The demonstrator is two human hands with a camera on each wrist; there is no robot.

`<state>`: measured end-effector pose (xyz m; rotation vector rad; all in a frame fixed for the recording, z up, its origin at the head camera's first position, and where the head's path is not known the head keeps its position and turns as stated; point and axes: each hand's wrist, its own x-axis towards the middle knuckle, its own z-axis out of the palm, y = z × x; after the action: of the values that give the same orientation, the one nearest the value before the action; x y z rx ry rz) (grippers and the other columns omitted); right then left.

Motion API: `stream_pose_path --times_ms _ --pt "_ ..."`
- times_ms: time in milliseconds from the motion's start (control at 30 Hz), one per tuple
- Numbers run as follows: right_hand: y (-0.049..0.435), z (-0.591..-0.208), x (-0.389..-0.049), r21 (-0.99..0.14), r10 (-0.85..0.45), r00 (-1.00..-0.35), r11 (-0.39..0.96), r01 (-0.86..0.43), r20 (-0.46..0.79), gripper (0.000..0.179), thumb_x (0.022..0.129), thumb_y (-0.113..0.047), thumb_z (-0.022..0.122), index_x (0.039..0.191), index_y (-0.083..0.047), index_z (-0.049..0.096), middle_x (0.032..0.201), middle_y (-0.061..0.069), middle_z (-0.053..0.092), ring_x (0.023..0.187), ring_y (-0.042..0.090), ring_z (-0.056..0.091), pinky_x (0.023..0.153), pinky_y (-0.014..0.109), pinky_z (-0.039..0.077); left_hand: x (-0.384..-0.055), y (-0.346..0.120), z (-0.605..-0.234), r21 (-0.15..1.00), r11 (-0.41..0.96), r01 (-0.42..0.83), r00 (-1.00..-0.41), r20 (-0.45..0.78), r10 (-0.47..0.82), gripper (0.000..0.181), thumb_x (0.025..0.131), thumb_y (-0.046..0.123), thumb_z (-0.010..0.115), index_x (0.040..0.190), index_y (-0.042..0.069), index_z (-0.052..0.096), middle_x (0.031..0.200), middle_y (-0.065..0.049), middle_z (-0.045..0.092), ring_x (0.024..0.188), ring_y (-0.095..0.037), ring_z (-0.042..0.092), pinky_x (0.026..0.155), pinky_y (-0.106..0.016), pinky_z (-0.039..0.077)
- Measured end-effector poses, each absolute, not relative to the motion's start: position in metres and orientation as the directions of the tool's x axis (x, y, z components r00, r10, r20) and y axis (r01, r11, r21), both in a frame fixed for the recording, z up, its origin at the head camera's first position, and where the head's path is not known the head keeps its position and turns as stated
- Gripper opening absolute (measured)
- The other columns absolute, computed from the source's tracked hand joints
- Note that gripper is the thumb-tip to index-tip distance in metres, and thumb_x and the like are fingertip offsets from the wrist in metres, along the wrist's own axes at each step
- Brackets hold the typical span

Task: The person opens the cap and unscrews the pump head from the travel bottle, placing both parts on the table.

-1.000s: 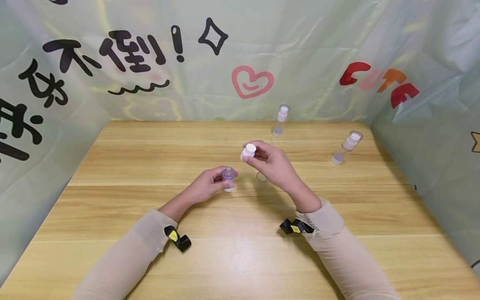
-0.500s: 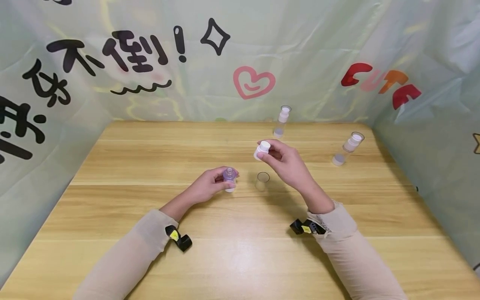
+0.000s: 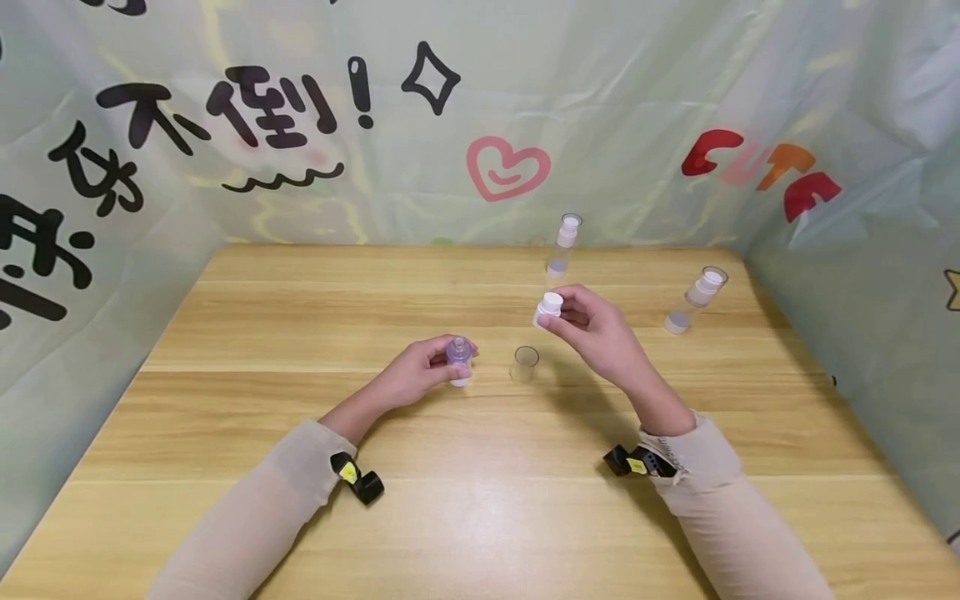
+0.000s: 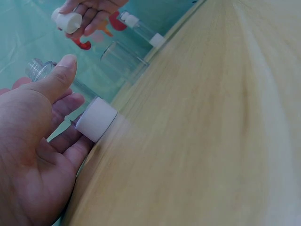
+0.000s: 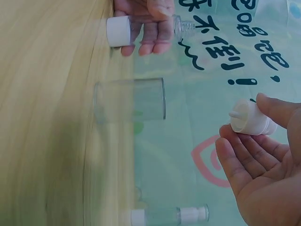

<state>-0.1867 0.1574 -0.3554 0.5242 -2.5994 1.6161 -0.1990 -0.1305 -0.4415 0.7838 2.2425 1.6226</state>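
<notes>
A small clear bottle [image 3: 459,353] with a threaded open neck and a white base [image 4: 97,119] stands upright in my left hand [image 3: 417,370]. Thumb and fingers curl round its clear body, and the base is right at the tabletop. My right hand [image 3: 600,335] pinches a white pump top [image 3: 549,309] between thumb and fingers, up over the table and apart from the bottle. In the right wrist view the short nozzle-like stem of the pump top [image 5: 251,117] shows inside its collar. Between the hands a clear cylindrical cap [image 3: 524,367] stands on the table.
Two capped clear bottles with white pump tops stand farther off: one bottle [image 3: 563,247] at the back edge, another bottle [image 3: 695,301] at the right. The wooden table [image 3: 285,317] is bounded by a printed curtain [image 3: 615,108] behind and at both sides.
My right hand has moved to the right with the pump top, away from the bottle, and the clear cap has come into fuller sight. My left hand stays in place round the bottle.
</notes>
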Motion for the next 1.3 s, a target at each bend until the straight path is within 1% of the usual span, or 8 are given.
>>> stream_pose_path --times_ms 100,267,400,500,633,967,1100,1300 --pt "0.162 -0.357 -0.186 -0.857 -0.264 -0.945 0.426 -0.292 0.191 0.034 0.093 -0.022 0.07 0.119 -0.003 0.06 0.107 0.011 0.068 0.1 0.023 0.066 0.086 0.031 0.055 -0.199 -0.131 -0.441 0.935 0.228 0.27 -0.819 0.098 0.566 0.032 0.095 0.022 0.067 0.124 0.009 0.063 0.12 -0.011 0.066 0.108 -0.019 0.064 0.088 -0.028 0.055" --pt "0.17 -0.361 -0.186 -0.831 -0.291 -0.94 0.468 -0.301 0.176 0.034 0.093 -0.019 0.069 0.12 0.0 0.06 0.107 0.014 0.067 0.102 0.026 0.066 0.089 0.034 0.054 -0.198 -0.131 -0.44 0.935 0.231 0.27 -0.818 0.096 0.567 0.033 0.095 0.022 0.067 0.125 0.008 0.063 0.121 -0.012 0.065 0.109 -0.019 0.064 0.088 -0.028 0.055" --pt "0.178 -0.365 -0.186 -0.797 -0.307 -0.937 0.517 -0.312 0.167 0.032 0.093 -0.02 0.069 0.117 -0.001 0.061 0.105 0.012 0.067 0.098 0.025 0.066 0.086 0.036 0.055 -0.198 -0.131 -0.44 0.934 0.232 0.27 -0.818 0.096 0.567 0.033 0.095 0.021 0.067 0.125 0.008 0.063 0.121 -0.011 0.065 0.109 -0.019 0.063 0.088 -0.028 0.054" --pt "0.182 -0.367 -0.186 -0.78 -0.311 -0.939 0.547 -0.304 0.148 0.032 0.093 -0.024 0.07 0.116 -0.002 0.062 0.103 0.01 0.068 0.094 0.024 0.066 0.082 0.036 0.056 -0.198 -0.13 -0.439 0.933 0.234 0.272 -0.819 0.096 0.566 0.033 0.095 0.021 0.067 0.125 0.008 0.063 0.121 -0.011 0.065 0.109 -0.019 0.063 0.089 -0.028 0.054" --pt "0.186 -0.369 -0.187 -0.772 -0.327 -0.939 0.567 -0.287 0.109 0.035 0.094 -0.026 0.069 0.118 -0.002 0.062 0.103 0.01 0.069 0.093 0.023 0.066 0.081 0.037 0.056 -0.198 -0.131 -0.44 0.93 0.247 0.272 -0.822 0.092 0.562 0.033 0.095 0.021 0.067 0.125 0.009 0.063 0.122 -0.009 0.065 0.11 -0.019 0.063 0.09 -0.028 0.053" --pt "0.194 -0.375 -0.19 -0.756 -0.352 -0.934 0.596 -0.271 0.058 0.039 0.095 -0.022 0.068 0.124 0.002 0.06 0.103 0.013 0.068 0.093 0.025 0.066 0.082 0.039 0.055 -0.198 -0.13 -0.443 0.934 0.241 0.265 -0.82 0.086 0.566 0.034 0.095 0.023 0.067 0.125 0.01 0.062 0.12 -0.009 0.066 0.109 -0.019 0.063 0.088 -0.028 0.055" --pt "0.199 -0.378 -0.192 -0.741 -0.354 -0.935 0.62 -0.26 0.032 0.037 0.095 -0.021 0.067 0.123 0.002 0.06 0.102 0.012 0.067 0.093 0.025 0.065 0.083 0.04 0.055 -0.198 -0.129 -0.443 0.935 0.24 0.26 -0.82 0.082 0.566 0.034 0.095 0.023 0.067 0.125 0.009 0.062 0.12 -0.01 0.066 0.108 -0.019 0.064 0.087 -0.029 0.055" --pt "0.206 -0.381 -0.194 -0.721 -0.357 -0.934 0.652 -0.235 -0.018 0.036 0.095 -0.023 0.067 0.121 0.002 0.06 0.103 0.013 0.067 0.096 0.027 0.065 0.087 0.044 0.054 -0.197 -0.13 -0.44 0.934 0.245 0.259 -0.825 0.082 0.559 0.033 0.095 0.021 0.067 0.125 0.008 0.063 0.121 -0.01 0.066 0.109 -0.019 0.063 0.088 -0.028 0.054"
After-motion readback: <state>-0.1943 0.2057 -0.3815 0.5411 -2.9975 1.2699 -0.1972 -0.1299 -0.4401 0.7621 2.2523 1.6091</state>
